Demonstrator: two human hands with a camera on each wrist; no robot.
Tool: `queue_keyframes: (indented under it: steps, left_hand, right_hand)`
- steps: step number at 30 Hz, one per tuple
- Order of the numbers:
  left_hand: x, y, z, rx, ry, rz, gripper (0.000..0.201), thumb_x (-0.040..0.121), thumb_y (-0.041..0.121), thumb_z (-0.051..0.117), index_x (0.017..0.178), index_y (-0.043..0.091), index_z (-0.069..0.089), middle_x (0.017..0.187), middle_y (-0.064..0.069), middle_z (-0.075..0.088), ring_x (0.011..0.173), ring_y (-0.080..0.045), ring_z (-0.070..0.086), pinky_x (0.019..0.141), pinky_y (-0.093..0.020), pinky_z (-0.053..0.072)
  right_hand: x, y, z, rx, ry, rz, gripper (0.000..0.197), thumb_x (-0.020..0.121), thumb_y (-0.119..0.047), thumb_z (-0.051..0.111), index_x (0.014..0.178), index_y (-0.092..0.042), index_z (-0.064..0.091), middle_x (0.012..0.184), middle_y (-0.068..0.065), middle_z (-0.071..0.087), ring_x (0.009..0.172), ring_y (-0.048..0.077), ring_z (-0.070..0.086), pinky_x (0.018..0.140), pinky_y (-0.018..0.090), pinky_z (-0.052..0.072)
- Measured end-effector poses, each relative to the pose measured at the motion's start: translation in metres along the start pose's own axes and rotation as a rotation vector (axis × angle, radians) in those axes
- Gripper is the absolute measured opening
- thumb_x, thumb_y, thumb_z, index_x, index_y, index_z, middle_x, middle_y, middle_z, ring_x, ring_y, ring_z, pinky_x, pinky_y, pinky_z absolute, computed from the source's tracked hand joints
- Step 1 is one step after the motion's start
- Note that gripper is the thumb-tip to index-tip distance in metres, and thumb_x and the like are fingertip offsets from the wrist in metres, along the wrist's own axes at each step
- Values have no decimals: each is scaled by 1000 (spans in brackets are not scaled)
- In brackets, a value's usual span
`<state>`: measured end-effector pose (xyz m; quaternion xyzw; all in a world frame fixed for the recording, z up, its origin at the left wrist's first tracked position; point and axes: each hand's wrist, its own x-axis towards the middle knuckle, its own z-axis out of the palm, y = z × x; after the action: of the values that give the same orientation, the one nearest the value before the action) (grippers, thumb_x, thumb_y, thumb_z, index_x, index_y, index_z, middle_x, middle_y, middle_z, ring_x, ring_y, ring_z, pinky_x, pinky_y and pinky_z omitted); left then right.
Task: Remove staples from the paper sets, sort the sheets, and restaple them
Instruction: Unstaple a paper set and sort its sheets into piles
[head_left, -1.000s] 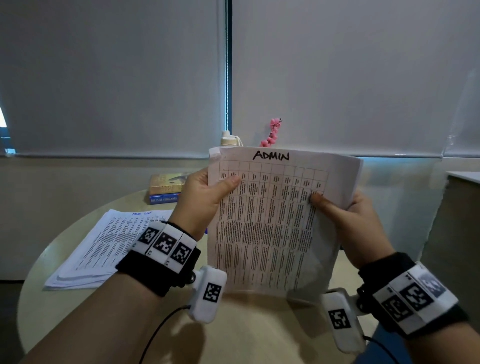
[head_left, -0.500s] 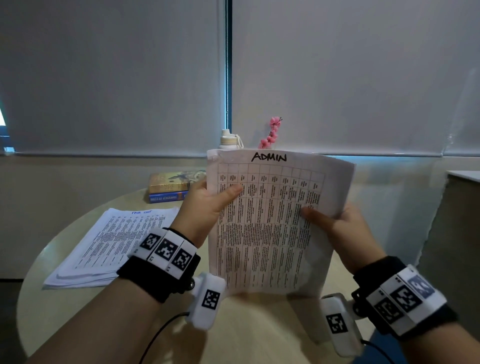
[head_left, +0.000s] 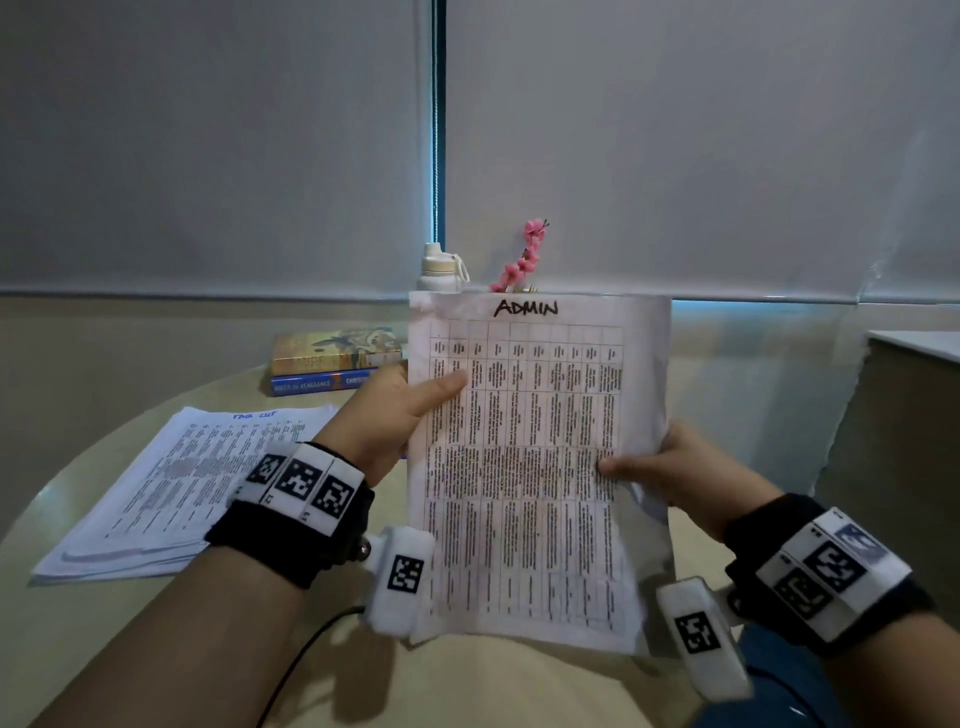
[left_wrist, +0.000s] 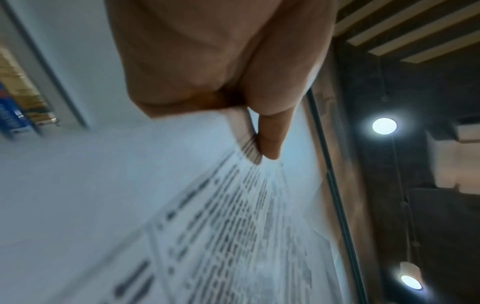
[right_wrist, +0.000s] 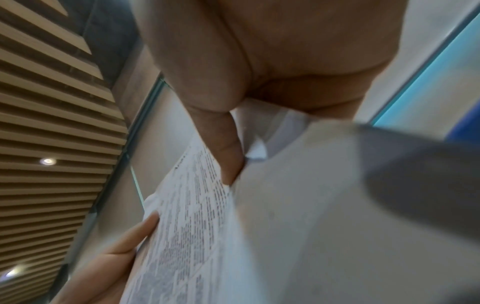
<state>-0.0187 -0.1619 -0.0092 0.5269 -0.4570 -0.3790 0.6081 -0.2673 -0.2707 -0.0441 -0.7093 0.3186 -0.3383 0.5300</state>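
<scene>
Paper set headed ADMIN (head_left: 524, 457) stands upright over the table (head_left: 467, 686), left hand (head_left: 387, 415) pinching its left edge, right hand (head_left: 670, 467) pinching the right. Thin, limp sheets fan apart at the right thumb; a loose pinch could let one slip out of order. Beyond lie a flat printed stack (head_left: 171, 483), two books (head_left: 332, 364), a bottle (head_left: 439, 267), and pink flowers (head_left: 524, 254).

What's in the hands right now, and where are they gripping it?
Both hold the ADMIN paper set upright above the table: the left hand pinches its left edge near the top, the right hand pinches its right edge around mid-height.
</scene>
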Motion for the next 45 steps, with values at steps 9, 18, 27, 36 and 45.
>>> queue_keyframes:
  steps: [9, 18, 27, 36, 45]
  left_hand:
    - [15, -41, 5, -161, -30, -186, 27, 99, 9, 45, 117, -1, 61, 106, -19, 71, 83, -26, 72, 70, -37, 61]
    - [15, -63, -5, -181, 34, -365, 30, 100, 9, 43, 123, -1, 58, 110, -23, 70, 94, -35, 70, 85, -53, 52]
    - [26, -98, -14, -250, 5, -504, 30, 99, 11, 44, 124, 1, 59, 113, -27, 68, 100, -39, 67, 84, -55, 55]
    - [31, -110, -17, -279, 21, -599, 28, 98, 7, 46, 120, -2, 60, 117, -29, 66, 100, -39, 64, 92, -55, 48]
    - [26, -103, -9, -194, 30, -490, 21, 97, 3, 47, 105, 1, 66, 91, -21, 74, 73, -31, 71, 78, -45, 54]
  right_hand:
    - [9, 27, -8, -216, -47, 193, 93, 21, -49, 91, 97, 0, 68, 93, 23, 71, 85, 44, 66, 79, 53, 54]
    - [19, 23, -7, -405, -105, 287, 21, 79, -25, 74, 95, -14, 66, 86, 1, 71, 75, 15, 68, 64, 29, 57]
    - [87, 22, -91, -1118, 282, 359, 32, 89, -29, 60, 112, -6, 62, 110, 11, 63, 103, 29, 59, 85, 31, 46]
    - [113, 68, -82, -1254, 112, 666, 52, 85, -60, 46, 81, -9, 57, 89, 11, 62, 87, 28, 60, 85, 36, 46]
    - [116, 3, -13, -298, 301, 104, 43, 78, -7, 68, 117, -13, 52, 95, 6, 61, 86, 25, 60, 68, 34, 51]
